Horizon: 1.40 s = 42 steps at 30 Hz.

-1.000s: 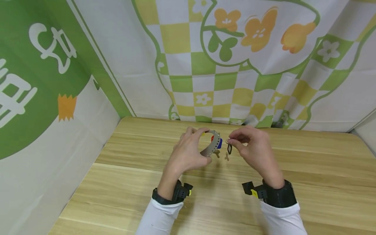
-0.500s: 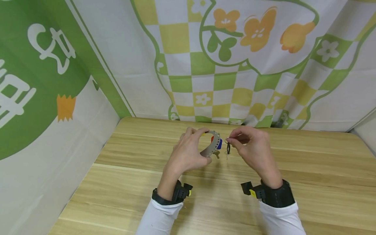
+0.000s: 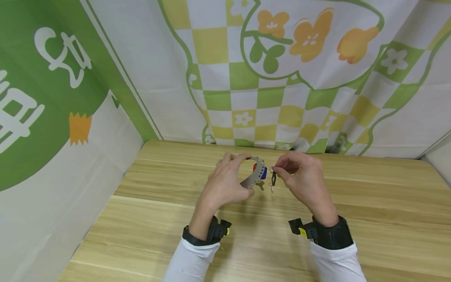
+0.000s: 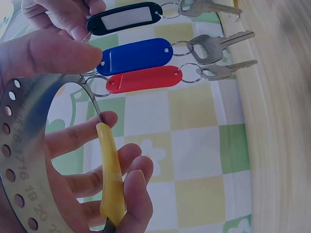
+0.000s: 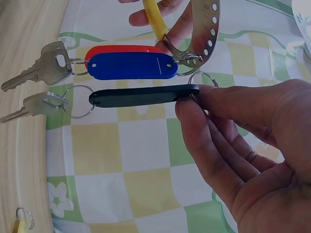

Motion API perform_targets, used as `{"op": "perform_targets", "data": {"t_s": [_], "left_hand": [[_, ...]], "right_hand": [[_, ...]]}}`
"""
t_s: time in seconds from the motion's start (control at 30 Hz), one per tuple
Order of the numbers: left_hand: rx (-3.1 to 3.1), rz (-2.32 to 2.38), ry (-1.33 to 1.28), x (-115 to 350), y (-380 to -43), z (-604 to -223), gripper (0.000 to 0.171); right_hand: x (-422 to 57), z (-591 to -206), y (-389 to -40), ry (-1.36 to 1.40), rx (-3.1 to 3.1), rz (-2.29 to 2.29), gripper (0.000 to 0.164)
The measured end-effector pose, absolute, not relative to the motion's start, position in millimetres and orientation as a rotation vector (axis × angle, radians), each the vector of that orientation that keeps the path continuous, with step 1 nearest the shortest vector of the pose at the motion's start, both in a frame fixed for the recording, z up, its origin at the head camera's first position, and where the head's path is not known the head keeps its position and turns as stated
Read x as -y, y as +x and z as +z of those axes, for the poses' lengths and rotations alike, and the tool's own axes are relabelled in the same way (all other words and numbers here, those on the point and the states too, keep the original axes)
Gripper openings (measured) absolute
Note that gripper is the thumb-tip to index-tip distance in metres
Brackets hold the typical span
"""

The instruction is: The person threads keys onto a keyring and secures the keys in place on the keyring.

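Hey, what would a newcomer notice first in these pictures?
Probably the bright blue tag and red tag, hanging from the numbered metal ring in the person's left grip. Just beside them, the right grip holds a dark tag by its top end. Behind, a green, yellow and white checked cloth fills much of the background.

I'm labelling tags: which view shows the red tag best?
The left wrist view: the red tag is almost wholly visible below the blue tag. The right wrist view shows only a strip behind the blue tag; the head view, a small red patch.
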<state>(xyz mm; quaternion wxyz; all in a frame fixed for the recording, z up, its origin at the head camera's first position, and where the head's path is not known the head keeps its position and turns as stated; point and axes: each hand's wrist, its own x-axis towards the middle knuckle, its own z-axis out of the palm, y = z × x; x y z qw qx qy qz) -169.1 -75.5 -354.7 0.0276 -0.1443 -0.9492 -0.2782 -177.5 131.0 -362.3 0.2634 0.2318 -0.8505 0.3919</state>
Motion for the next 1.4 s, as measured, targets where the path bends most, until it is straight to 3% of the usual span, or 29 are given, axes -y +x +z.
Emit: {"op": "perform_targets", "data": {"t_s": [0.9,1.4], "left_hand": [[2.924,-0.831,-0.446,74.0,-169.8,-356.1,0.082],[2.923,-0.803,-0.477,75.5,-170.3,-354.6,0.086]], "right_hand": [[-124.5,-361.3,-173.6,0.619,2.445,1.167,0.009],[-118.5,-356.2,-169.0,0.409,2.538,1.653,0.007]]}}
